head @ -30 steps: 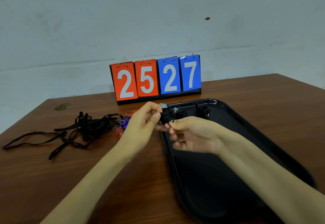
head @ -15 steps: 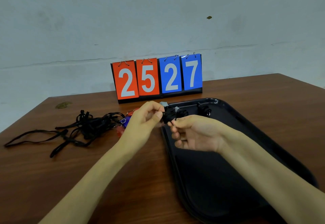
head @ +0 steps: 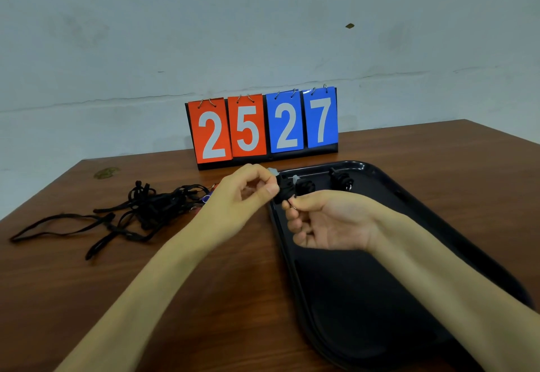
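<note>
The bench (head: 204, 298) ran back to a pale wall (head: 263, 35), with its far edge and right corner both in view. A black tray (head: 409, 254) took up most of the right half, its left rim running down the middle of the bench and its near end passing out of view at the bottom. Bare wood lay open in front of the left arm and along the strip to the right of the tray.

The 2 hands met over the tray's far-left corner. The left hand (head: 248, 196) had its fingers (head: 270, 189) curled, thumb and forefinger pinching a small black cord bundle (head: 285, 193). The right hand (head: 327, 219), palm up with its fingers curled in, pinched a small metal ring (head: 293, 206) at the bundle's lower end. The bundle hung between both hands just above the tray's rim.

Inside the tray, near its far edge, sat 2 more black bundles: 1 (head: 305, 187) just behind the right forefinger and 1 (head: 342, 181) further right. Whether the nearer one touched the held bundle could not be told. The tray's broad near floor showed only dark plastic.

A loose tangle of black cords (head: 152, 205) sprawled on the bench to the left of the left hand. A score flip-board (head: 263, 129) reading 25 and 27 stood at the back, just beyond the tray.
</note>
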A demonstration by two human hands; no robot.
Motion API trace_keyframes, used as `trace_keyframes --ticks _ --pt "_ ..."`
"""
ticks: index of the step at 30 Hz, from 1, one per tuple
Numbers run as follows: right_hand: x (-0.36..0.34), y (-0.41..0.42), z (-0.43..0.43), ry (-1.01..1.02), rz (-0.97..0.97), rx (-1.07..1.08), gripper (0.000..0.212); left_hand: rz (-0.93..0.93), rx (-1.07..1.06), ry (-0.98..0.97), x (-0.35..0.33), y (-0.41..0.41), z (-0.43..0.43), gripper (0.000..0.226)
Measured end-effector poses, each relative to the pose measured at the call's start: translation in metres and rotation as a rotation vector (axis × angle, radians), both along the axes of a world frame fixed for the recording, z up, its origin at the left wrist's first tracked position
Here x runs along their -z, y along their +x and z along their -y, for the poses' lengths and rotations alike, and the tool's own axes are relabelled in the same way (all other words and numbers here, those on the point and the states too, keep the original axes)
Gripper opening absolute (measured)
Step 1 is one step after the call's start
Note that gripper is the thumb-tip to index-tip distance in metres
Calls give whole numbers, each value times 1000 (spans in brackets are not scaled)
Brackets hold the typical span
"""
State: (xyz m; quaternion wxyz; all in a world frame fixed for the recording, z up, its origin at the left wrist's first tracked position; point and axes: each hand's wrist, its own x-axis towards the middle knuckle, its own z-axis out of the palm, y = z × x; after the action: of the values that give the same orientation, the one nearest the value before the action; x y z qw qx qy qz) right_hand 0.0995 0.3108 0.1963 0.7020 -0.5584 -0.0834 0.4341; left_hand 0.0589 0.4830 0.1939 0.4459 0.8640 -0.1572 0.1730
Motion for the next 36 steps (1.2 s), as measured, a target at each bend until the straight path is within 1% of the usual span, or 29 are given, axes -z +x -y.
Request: trace_keyframes --ticks 4,7,13,15,18,20,23,25,28,30,32,33,36 --pt "1 -2 -1 -6 26 -21 27 -40 4 -41 -3 -1 -2 18" --pt "0 -2 -1 -19 58 -5 26 -71 38 -62 -5 -1 -5 6" --pt "1 -2 -3 -88 220 64 23 -79 39 -59 -2 -3 4 3" --pt "1 -2 -4 -121 283 93 22 -86 39 -111 1 -3 8 5" --pt "2 -3 -5 -210 421 143 22 -101 -5 -214 4 -1 11 14" --pt "3 -4 -6 -236 460 176 21 -142 -41 -302 4 0 13 19" --pt "3 -4 -7 -205 432 197 21 -220 -68 -433 0 1 12 24" --pt "2 -4 -6 -162 349 194 21 -256 -77 -442 -2 1 8 25" --pt "1 -2 -4 -67 169 148 23 -279 -93 -453 -8 0 2 25" --pt "-1 -2 -2 -12 90 120 24 -281 -94 -530 -13 0 -2 23" --pt "-3 -1 -1 23 69 101 24 -277 -65 -614 -17 -2 -2 22" --pt "-3 -1 -1 32 68 102 24 -250 -53 -600 -16 -2 -1 22" --pt "-2 0 0 20 89 129 22 -114 -95 -391 -8 -3 7 23"
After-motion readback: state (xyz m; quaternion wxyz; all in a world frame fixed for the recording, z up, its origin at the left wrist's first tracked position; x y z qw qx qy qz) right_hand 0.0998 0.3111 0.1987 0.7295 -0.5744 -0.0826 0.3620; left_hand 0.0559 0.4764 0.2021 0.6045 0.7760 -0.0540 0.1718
